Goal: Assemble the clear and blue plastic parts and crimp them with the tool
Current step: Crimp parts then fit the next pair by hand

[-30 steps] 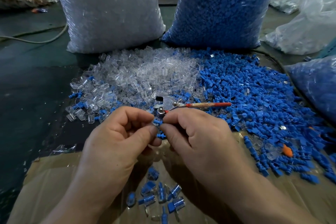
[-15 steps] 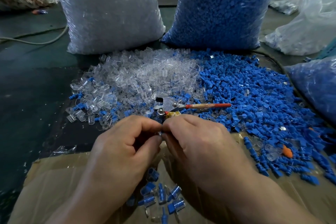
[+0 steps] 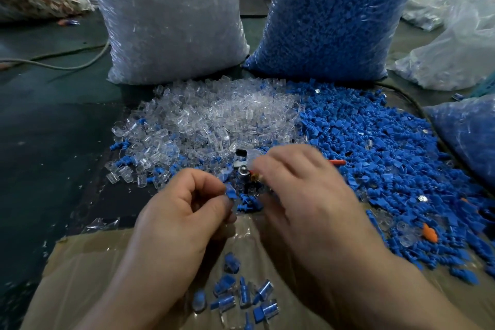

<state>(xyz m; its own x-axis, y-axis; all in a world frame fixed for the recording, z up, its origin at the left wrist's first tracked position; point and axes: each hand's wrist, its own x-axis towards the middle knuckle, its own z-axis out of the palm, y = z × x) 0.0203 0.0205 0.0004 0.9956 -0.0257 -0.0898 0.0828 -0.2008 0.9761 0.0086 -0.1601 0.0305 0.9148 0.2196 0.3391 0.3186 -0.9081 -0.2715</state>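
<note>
My left hand [image 3: 187, 203] pinches a small blue part [image 3: 230, 191] between thumb and forefinger; whether a clear part sits on it is hidden. My right hand [image 3: 302, 190] is blurred, its fingers stretched over the crimp tool [image 3: 242, 162], which lies on the table. Only the tool's metal head and red handle tip [image 3: 338, 162] show past the hand. Behind the hands lie a pile of clear parts [image 3: 214, 120] and, to its right, a pile of blue parts [image 3: 380, 147].
Several joined clear-and-blue pieces [image 3: 241, 300] lie on the cardboard sheet [image 3: 80, 276] below my hands. A big bag of clear parts [image 3: 171, 21] and a bag of blue parts [image 3: 334, 16] stand behind the piles. More bags [image 3: 460, 45] at right; a cable [image 3: 53, 64] at left.
My hands, pressed together on one piece, have come apart. The right hand swung up and right over the tool; the left stays holding the blue part.
</note>
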